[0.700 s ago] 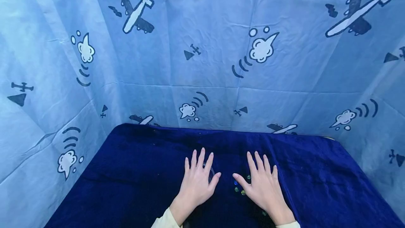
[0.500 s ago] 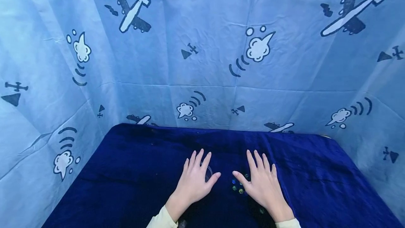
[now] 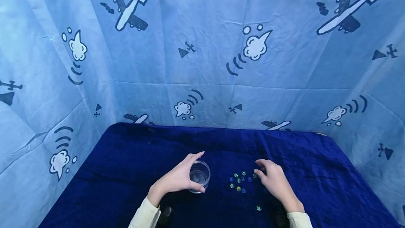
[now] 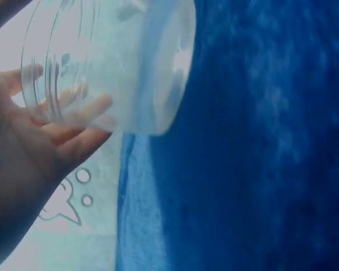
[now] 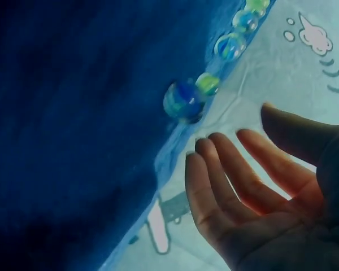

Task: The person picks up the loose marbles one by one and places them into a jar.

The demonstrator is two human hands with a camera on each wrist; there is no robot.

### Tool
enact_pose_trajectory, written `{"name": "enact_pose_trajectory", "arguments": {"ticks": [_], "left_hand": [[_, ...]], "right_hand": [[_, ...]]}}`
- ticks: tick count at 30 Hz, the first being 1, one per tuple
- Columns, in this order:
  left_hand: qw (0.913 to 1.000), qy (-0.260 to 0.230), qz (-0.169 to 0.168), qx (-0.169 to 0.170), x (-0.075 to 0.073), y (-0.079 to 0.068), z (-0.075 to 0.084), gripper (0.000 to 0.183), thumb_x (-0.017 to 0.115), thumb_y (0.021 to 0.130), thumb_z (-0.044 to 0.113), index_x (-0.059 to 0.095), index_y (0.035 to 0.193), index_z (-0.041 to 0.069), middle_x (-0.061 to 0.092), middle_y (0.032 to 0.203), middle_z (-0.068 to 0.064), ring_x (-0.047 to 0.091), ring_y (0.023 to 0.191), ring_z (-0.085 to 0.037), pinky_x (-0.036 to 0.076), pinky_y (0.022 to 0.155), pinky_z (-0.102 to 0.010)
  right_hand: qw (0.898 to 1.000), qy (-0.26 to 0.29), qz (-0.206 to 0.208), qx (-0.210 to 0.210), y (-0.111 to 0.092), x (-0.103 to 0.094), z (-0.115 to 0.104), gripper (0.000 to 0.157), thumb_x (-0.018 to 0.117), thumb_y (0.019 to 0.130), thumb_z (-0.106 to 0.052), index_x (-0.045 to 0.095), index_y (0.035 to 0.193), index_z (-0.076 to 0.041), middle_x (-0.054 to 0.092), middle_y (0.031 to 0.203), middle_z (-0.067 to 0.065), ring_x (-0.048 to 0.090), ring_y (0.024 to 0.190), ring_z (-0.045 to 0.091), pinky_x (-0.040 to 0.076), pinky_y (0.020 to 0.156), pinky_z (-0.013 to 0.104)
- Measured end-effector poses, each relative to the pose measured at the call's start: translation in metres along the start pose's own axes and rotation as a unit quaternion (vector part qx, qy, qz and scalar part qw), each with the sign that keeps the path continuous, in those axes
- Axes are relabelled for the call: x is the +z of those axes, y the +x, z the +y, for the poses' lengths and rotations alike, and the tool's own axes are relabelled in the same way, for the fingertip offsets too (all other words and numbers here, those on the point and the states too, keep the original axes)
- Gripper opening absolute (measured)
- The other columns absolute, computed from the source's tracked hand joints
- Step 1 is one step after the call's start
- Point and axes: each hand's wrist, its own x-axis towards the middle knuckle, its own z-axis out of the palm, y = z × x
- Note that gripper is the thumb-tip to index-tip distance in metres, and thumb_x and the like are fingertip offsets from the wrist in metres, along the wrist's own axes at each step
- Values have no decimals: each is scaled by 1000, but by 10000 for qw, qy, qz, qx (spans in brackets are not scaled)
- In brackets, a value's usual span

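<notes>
My left hand (image 3: 175,178) grips a clear plastic jar (image 3: 200,176), thumb on its near side and fingers around its far side. In the left wrist view, several fingertips show through the wall of the jar (image 4: 124,62); no contents are visible. My right hand (image 3: 274,179) is beside a loose group of glass marbles (image 3: 238,180), fingers bent and thumb apart. One marble (image 3: 255,176) lies right at its thumb and fingertips. The right wrist view shows the right hand (image 5: 271,192) holding nothing, with a blue-green marble (image 5: 183,101) beyond the fingertips.
Dark blue velvety cloth (image 3: 126,157) covers the table. A single green marble (image 3: 258,208) lies nearer the front, apart from the group. Behind and at the sides hangs a light blue curtain (image 3: 205,66) printed with planes and clouds. A dark device (image 3: 166,216) sits at the left wrist.
Both hands were spread flat, palms down. The left has turned and closed around the jar; the right has moved slightly right and bent its fingers. More marbles are now uncovered.
</notes>
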Motion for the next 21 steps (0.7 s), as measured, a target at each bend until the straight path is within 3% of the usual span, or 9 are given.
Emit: {"name": "enact_pose_trajectory", "arguments": {"ticks": [7, 12, 21], "left_hand": [[9997, -218, 127, -40, 2, 1, -9, 106, 93, 73, 34, 37, 155, -1, 55, 145, -15, 55, 132, -30, 41, 112, -48], [9993, -233, 286, -58, 5, 2, -10, 94, 93, 72, 37, 48, 145, 0, 59, 139, -13, 58, 126, -29, 44, 109, -46], [9986, -390, 362, 12, 9, 4, -12, 89, 93, 74, 37, 50, 143, -1, 61, 136, -14, 60, 123, -29, 47, 106, -47]], "right_hand": [[9994, 246, -160, 168, 1, -3, 11, 14, 75, 87, 4, 74, 101, 4, 72, 89, 7, 66, 79, 19, 53, 68, 35], [9986, 350, -285, 263, 2, -2, 14, 12, 76, 85, 5, 75, 97, 2, 73, 87, 5, 67, 79, 19, 54, 68, 35], [9950, 674, -643, 365, 2, 0, 15, 14, 76, 86, 5, 76, 99, 1, 75, 93, 5, 70, 84, 20, 55, 69, 33]]}}
